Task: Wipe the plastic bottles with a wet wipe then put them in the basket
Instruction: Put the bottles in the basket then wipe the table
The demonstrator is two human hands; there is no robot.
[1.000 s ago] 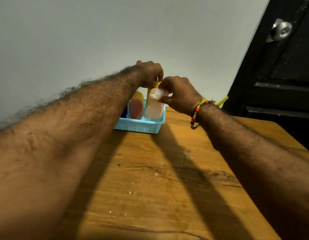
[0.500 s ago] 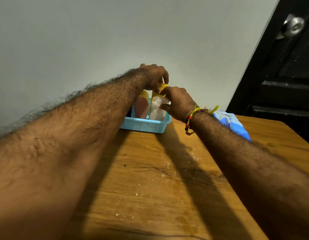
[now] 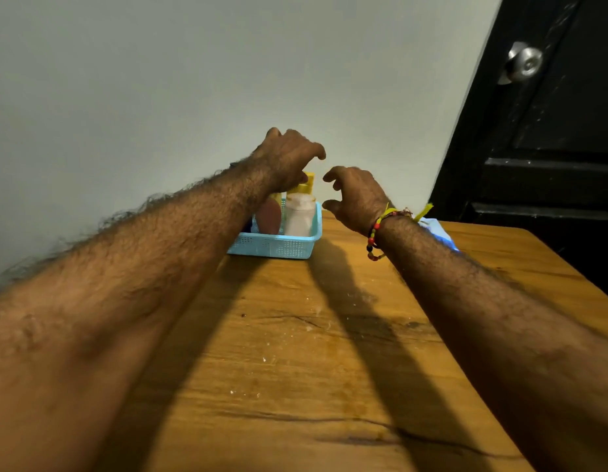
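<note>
Change since half a second ago: both hands have come off the yellow-capped bottle. Then, left hand and right hand were closed together around its top; now they are apart, with bare wall showing between them.

Wooden table [image 3: 329, 352]: bears the basket at its far edge against the wall; pale specks on the top.

Light blue basket [image 3: 278, 246]: perforated wall, standing flat.

Left hand [image 3: 289, 158]: above the basket, fingers loosely curled, nothing held. Its underside sits close over the yellow cap; contact cannot be told.

Right hand [image 3: 358, 195]: just right of the basket, fingers bent and spread, empty. Beaded bracelet [image 3: 375, 238] at the wrist. A blue-and-white packet [image 3: 438, 231] shows behind the forearm, possibly the wipes pack.

Bottles, in the basket:
- white translucent bottle [image 3: 299, 216], upright at the right end, yellow cap [image 3: 304, 185] above it, likely its own.
- pink-brown bottle [image 3: 269, 216] beside it on the left, yellow top partly hidden.
- something dark further left, mostly hidden by the forearm.

Judgement: the release reads as this bottle placed. No bottle is visible on the table outside the basket, so the task looks near or at its end.
</note>
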